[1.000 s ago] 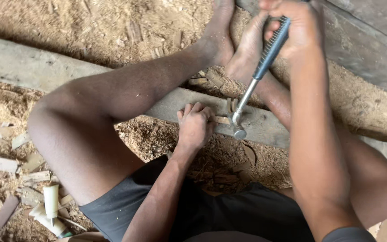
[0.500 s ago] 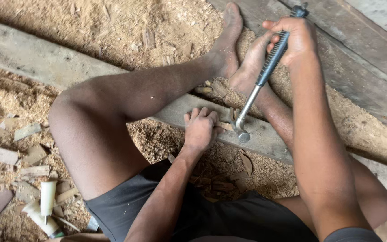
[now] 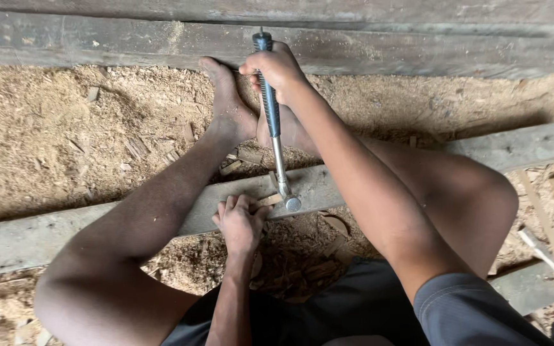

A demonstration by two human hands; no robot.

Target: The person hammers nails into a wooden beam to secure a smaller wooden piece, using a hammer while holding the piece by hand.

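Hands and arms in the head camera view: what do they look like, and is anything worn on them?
Both hands, left hand and right hand, are bare: no gloves, rings or watch show. The forearms are bare too. Only the right upper arm is covered, by a short grey sleeve with a stitched hem.

Your right hand sits at the upper centre of the frame, fingers curled into a closed grip, arm stretched forward from the lower right. Your left hand rests lower, near the centre, fingers bent and pressed down, forearm rising from the bottom edge.
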